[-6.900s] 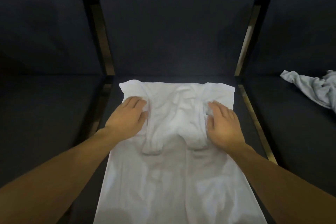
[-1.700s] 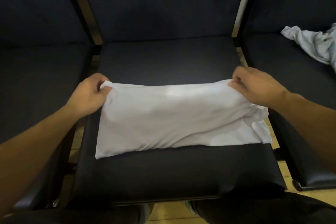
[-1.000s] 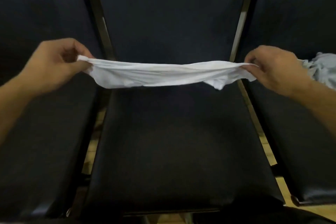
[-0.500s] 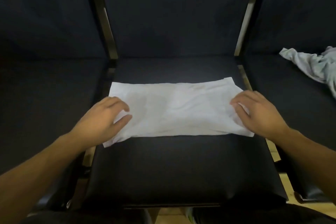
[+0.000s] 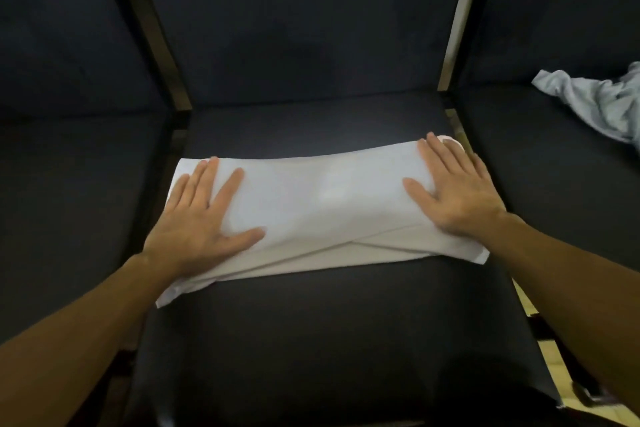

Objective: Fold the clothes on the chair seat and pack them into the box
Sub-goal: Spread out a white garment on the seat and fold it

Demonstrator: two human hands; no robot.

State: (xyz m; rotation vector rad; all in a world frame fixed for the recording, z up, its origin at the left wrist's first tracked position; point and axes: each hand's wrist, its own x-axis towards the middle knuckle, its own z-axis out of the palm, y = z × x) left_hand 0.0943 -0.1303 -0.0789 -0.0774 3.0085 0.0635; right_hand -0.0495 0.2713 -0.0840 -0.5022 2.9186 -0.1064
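Head view, the only one. White garment (image 5: 325, 215) folded into a long band, lying crosswise on the dark chair seat (image 5: 318, 340), nearer the backrest than the front edge. Left hand (image 5: 204, 222) flat on the band's left end, fingers straight and spread, pressing rather than gripping. Right hand (image 5: 457, 191) flat on the right end in the same way, fingers extended, nothing pinched. Lower layers showing along the near edge, not squared with the top layer: a corner poking out past the left wrist toward the seat's left side, another jutting out at the far right. Grey garment (image 5: 595, 100) crumpled on the neighbouring seat to the right, well apart, not yet folded. No box in sight.

Likely step: smoothing before a further fold. Risks from here, as judgement only. Uneven edges probably carried into the next fold, giving a lopsided bundle. Thin, limp cloth likely to slide on the smooth seat cover under sideways pressure, bunching the middle instead of flattening it. Left end close to the gap between seats, so a push that way could tip the loose corner over the edge. Layers apt to fall open on lifting with too light a hold.
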